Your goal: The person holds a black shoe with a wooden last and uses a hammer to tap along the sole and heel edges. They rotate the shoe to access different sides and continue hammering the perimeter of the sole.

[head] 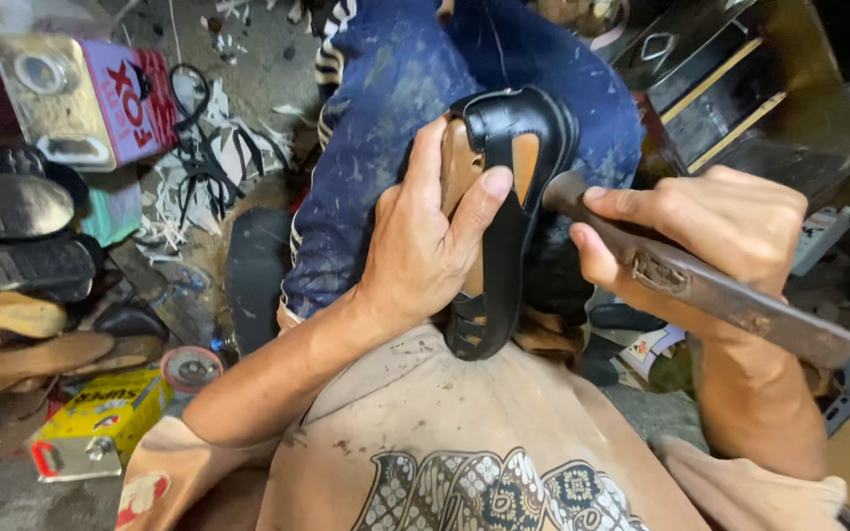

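Grey floor (248, 59) (perhaps concrete), scrap-littered.

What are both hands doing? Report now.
Left hand: closed on the black sandal.
Right hand: closed on the rusty metal tool.

Soft, even light fell from above, corners stayed dim, edges bowed wide-angle, and detail looked perhaps slightly smeared.

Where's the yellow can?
In the head view, the yellow can lies at the bottom left on the floor, just left of the left arm, below a pile of soles and beside a small round tin.
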